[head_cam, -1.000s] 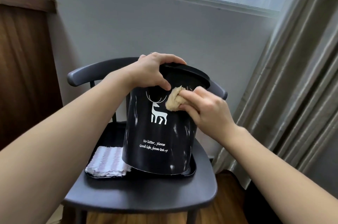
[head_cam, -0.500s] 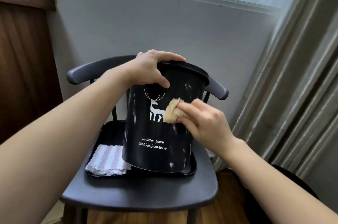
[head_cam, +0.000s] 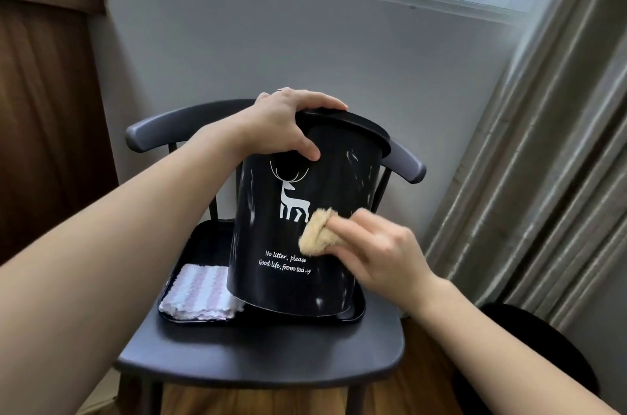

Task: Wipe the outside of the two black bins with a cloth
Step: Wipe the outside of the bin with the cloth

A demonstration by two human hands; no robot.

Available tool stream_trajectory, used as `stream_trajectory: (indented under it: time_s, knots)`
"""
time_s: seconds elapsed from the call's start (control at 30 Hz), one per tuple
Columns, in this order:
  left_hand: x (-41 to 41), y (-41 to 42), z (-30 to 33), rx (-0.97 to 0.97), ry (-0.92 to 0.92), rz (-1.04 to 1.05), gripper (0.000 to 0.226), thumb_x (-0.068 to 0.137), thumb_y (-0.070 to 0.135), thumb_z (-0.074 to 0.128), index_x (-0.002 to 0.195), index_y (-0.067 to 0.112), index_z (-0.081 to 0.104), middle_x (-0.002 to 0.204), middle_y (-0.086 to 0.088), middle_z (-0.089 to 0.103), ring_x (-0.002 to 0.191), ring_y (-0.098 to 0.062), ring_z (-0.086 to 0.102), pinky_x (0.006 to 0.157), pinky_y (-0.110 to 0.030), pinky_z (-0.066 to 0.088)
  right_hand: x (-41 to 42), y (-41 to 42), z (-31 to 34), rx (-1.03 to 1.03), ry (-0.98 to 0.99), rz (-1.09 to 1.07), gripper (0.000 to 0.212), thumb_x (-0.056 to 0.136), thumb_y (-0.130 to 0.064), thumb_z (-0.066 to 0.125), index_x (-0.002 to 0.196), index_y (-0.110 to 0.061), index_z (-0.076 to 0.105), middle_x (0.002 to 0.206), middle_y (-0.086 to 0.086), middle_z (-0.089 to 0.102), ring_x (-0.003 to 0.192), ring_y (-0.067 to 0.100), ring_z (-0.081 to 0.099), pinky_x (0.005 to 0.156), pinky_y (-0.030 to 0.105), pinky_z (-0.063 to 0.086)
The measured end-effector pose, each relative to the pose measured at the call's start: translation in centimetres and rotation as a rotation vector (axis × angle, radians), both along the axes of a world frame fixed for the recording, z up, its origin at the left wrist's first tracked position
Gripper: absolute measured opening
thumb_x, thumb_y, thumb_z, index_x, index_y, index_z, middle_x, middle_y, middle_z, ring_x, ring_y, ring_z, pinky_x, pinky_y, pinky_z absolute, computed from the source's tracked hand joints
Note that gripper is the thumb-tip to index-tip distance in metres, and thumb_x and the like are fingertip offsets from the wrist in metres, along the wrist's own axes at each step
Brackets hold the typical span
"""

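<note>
Nearest the viewer, two bare forearms reach forward over a dark chair seat [head_cam: 258, 357]. On the seat lies a black tray [head_cam: 356, 314], and in its left part a folded pink-and-white striped cloth [head_cam: 198, 294] lies flat. A black bin [head_cam: 298, 238], printed with a white deer and the words "No litter, please", stands in the tray, tilted so that its near bottom edge is lifted. The right hand [head_cam: 383, 251] has its grip clenched on a bunched tan cloth [head_cam: 315, 234], pressing it against the bin's front wall just right of the deer's legs, above the lettering. The left hand [head_cam: 285, 124] has its grip grasping the bin's rim, fingers laid over the top edge and the thumb against the outer wall. At lower right a second dark round object [head_cam: 529, 346] sits on the wooden floor, only partly seen. Behind stand the chair's curved backrest [head_cam: 159, 128], a grey wall, a window and grey curtains [head_cam: 543, 143].
</note>
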State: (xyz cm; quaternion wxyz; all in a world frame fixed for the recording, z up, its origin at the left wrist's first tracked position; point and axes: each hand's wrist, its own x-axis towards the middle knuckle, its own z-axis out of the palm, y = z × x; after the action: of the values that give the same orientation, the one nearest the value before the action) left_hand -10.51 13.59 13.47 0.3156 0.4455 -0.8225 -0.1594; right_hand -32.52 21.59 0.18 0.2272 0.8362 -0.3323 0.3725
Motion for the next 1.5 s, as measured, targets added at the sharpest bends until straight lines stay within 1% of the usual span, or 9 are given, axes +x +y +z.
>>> stream_trajectory:
  time_s: [0.17,0.37,0.47,0.63,0.9,1.13,1.3,1.37,1.5]
  knots:
    - [-0.2,-0.1,0.0,0.01,0.007,-0.012,0.081,0.071,0.017,0.085,0.116,0.075,0.053,0.115,0.03,0.049,0.128,-0.026,0.045,0.11,-0.045,0.045,-1.0,0.6,-1.9,0.035,0.149,0.08,0.022,0.096,-0.028,0.063,0.112,-0.017,0.073,0.081,0.002,0.061,0.067,0.02,0.06,0.051,0.033,0.051]
    - [0.1,-0.4,0.0,0.008,-0.001,-0.036,0.078,0.069,0.019,0.085,0.119,0.071,0.056,0.122,0.027,0.063,0.128,-0.026,0.049,0.111,-0.045,0.044,-0.5,-0.8,0.5,-0.017,-0.132,-0.055,0.026,0.093,-0.028,0.067,0.114,-0.014,0.073,0.081,0.001,0.062,0.065,0.022,0.061,0.051,0.036,0.053]
    - [0.1,-0.5,0.0,0.023,0.013,-0.046,0.078,0.064,0.023,0.084,0.117,0.072,0.056,0.12,0.026,0.064,0.127,-0.027,0.05,0.109,-0.045,0.045,-0.8,0.1,-1.7,0.02,-0.055,0.016,0.027,0.092,-0.026,0.07,0.115,-0.012,0.072,0.08,0.004,0.06,0.065,0.024,0.06,0.051,0.036,0.053]
    - [0.2,-1.0,-0.1,0.048,0.044,-0.081,0.077,0.054,0.03,0.08,0.115,0.071,0.058,0.121,0.023,0.066,0.126,-0.029,0.052,0.108,-0.047,0.046,-1.3,1.2,-3.8,0.077,0.108,0.11,0.024,0.099,-0.03,0.059,0.112,-0.016,0.073,0.081,0.004,0.061,0.066,0.022,0.059,0.053,0.032,0.051]
    - [0.7,-1.6,-0.2,0.05,0.07,-0.083,0.077,0.052,0.031,0.082,0.115,0.069,0.059,0.124,0.021,0.067,0.129,-0.03,0.053,0.11,-0.048,0.045,0.4,-0.6,-0.2,0.054,-0.173,-0.06,0.025,0.093,-0.027,0.066,0.114,-0.014,0.072,0.083,0.003,0.062,0.068,0.025,0.062,0.053,0.039,0.054]
    - [1.2,-1.7,-0.2,0.069,0.087,-0.082,0.078,0.051,0.027,0.083,0.116,0.065,0.062,0.122,0.021,0.068,0.126,-0.027,0.056,0.109,-0.045,0.048,-0.6,1.5,-3.2,0.1,0.103,0.091,0.02,0.095,-0.026,0.064,0.111,-0.018,0.074,0.082,0.001,0.061,0.069,0.019,0.06,0.055,0.031,0.052]
    - [1.0,-1.9,-0.3,0.06,0.086,-0.076,0.078,0.052,0.029,0.082,0.117,0.066,0.061,0.124,0.02,0.067,0.129,-0.03,0.053,0.111,-0.048,0.045,0.4,0.1,-0.8,0.043,-0.158,-0.069,0.024,0.094,-0.028,0.064,0.112,-0.016,0.074,0.08,0.003,0.062,0.067,0.024,0.062,0.052,0.036,0.053]
    - [1.0,-1.9,-0.2,0.06,0.075,-0.078,0.077,0.051,0.029,0.082,0.116,0.066,0.061,0.123,0.02,0.067,0.128,-0.03,0.054,0.11,-0.048,0.045,0.6,0.2,-1.1,0.05,-0.185,-0.048,0.024,0.093,-0.026,0.067,0.112,-0.014,0.074,0.079,0.003,0.061,0.066,0.024,0.061,0.053,0.037,0.053]
    - [1.3,-2.0,-0.1,0.077,0.085,-0.08,0.076,0.052,0.027,0.083,0.115,0.065,0.062,0.121,0.02,0.068,0.123,-0.024,0.059,0.107,-0.046,0.049,-0.1,1.6,-4.0,0.093,0.008,0.093,0.021,0.095,-0.026,0.066,0.112,-0.016,0.073,0.08,0.002,0.059,0.067,0.02,0.058,0.056,0.032,0.052]
